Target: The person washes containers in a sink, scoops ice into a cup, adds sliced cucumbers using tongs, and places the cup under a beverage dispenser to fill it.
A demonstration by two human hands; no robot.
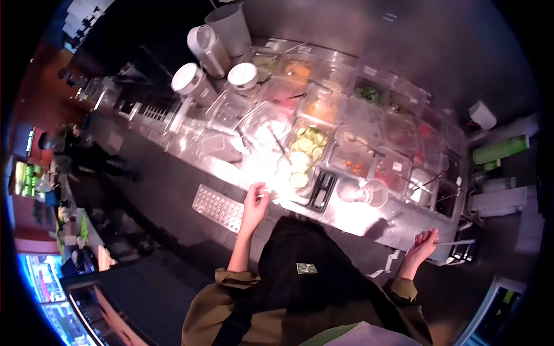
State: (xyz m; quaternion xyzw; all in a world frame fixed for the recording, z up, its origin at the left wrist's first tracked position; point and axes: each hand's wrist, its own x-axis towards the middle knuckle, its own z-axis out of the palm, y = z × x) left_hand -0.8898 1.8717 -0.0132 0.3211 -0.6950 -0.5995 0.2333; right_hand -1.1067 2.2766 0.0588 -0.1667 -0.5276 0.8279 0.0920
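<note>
My left hand [255,203] is at the front edge of the steel counter, its fingers loosely bent and apart with nothing visible in them. Just beyond it, bright glare washes out the counter. To its right are a tub of sliced cucumber [309,144] and a black tray with compartments [323,191]. My right hand [424,245] is at the counter's right front edge, with its fingers closed. A thin, pale, stick-like thing [455,243] juts out to the right from this hand; its kind is unclear.
Clear food tubs, some with spoons, cover the counter, among them orange pieces [298,70] and green leaves [368,92]. Clear cups [375,193] stand at the front. White-lidded canisters [193,82] are at back left, stacked green cups [501,149] at right. A perforated tray [218,207] shows below the edge.
</note>
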